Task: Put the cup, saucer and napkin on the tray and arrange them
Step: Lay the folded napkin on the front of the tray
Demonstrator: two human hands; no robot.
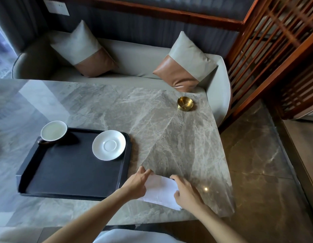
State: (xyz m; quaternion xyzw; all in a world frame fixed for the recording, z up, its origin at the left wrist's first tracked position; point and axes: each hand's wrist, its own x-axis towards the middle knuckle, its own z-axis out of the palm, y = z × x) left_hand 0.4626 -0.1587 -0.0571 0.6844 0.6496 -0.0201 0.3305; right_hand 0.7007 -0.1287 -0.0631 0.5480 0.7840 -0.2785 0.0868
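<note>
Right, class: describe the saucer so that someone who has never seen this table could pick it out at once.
Start at the grey marble table and find the black tray on its left part. The saucer lies in the tray's far right corner. It is a flat white disc with a ringed well and nothing on it, unlike the dark cup in the far left corner, which is white inside.

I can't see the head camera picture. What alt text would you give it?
Two bare hands, left hand and right hand, rest on a white napkin lying on a grey marble table, just right of a black tray. On the tray stand a dark cup and, apart from it, a white saucer. A brass ashtray sits farther back.
</note>
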